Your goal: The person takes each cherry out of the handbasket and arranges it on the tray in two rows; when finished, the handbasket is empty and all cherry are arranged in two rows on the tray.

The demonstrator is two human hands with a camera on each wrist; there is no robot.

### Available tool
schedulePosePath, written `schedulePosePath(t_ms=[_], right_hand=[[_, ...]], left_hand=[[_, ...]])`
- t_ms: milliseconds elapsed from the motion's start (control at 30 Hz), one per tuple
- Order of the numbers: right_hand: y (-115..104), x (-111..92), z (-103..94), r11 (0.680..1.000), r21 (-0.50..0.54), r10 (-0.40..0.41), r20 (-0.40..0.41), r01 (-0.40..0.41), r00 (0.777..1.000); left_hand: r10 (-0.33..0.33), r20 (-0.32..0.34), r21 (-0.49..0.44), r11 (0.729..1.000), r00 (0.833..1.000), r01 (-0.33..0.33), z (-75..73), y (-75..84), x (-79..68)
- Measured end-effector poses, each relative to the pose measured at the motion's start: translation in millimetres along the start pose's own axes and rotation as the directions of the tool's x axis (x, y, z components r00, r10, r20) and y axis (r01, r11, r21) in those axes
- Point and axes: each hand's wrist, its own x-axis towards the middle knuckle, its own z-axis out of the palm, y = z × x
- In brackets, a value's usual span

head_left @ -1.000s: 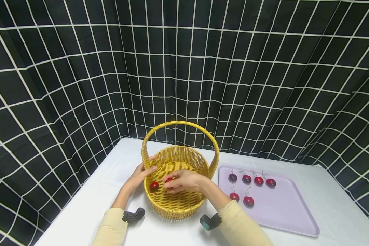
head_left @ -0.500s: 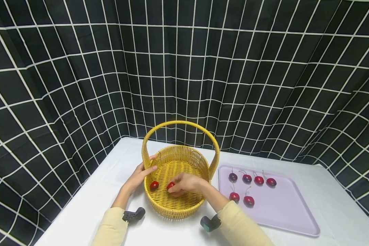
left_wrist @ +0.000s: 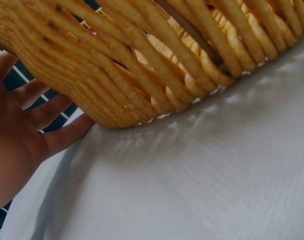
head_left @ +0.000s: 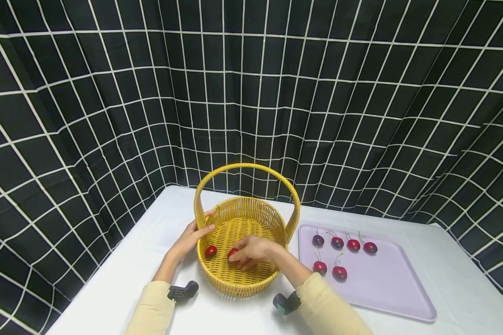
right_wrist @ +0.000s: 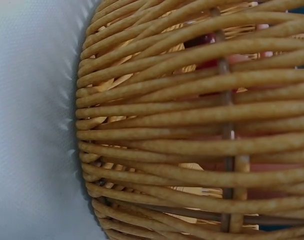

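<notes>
A yellow woven basket [head_left: 241, 289] with a tall arched handle stands on the white table. My left hand [head_left: 187, 241] holds its left rim, the thumb over the edge; in the left wrist view the fingers of that hand [left_wrist: 22, 135] lie spread along the outer wall. Inside the basket, my right hand [head_left: 253, 250] pinches a red cherry [head_left: 232, 252] low near the woven floor. Another red cherry [head_left: 211, 251] lies to its left, by the wall. The right wrist view looks through the basket's weave [right_wrist: 157, 107], which mostly hides the hand and a dark red cherry [right_wrist: 206, 50].
Right of the basket lies a lilac tray [head_left: 385, 288] bearing several dark red cherries with stems, including a near cherry [head_left: 340, 273] and a far cherry [head_left: 370, 248]. A black curtain [head_left: 251, 93] with white grid lines surrounds the table [head_left: 218, 321].
My right hand has moved slightly right and toward me inside the basket, and its fingers have bent closer around the cherry. The left hand stays on the rim.
</notes>
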Motion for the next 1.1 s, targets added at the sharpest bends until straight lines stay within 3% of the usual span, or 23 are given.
schedulePosePath(t_ms=[400, 667, 1100], right_hand=[[-4, -14, -15.2, 0.995, -0.005, -0.099, 0.014, 0.099, 0.995], [-4, -29, -24.7, 0.98, 0.14, -0.143, 0.005, 0.141, 0.99], [-1, -57, -33.6, 0.969, 0.121, -0.21, -0.038, 0.213, 0.977]], left_hand=[[0.006, -0.009, 0.011, 1.0, 1.0, -0.005, -0.3, 1.8, 0.4], [0.009, -0.006, 0.009, 1.0, 1.0, -0.009, 0.4, 3.7, -1.0], [0.021, 0.008, 0.009, 1.0, 1.0, -0.021, -0.6, -0.5, 2.0]])
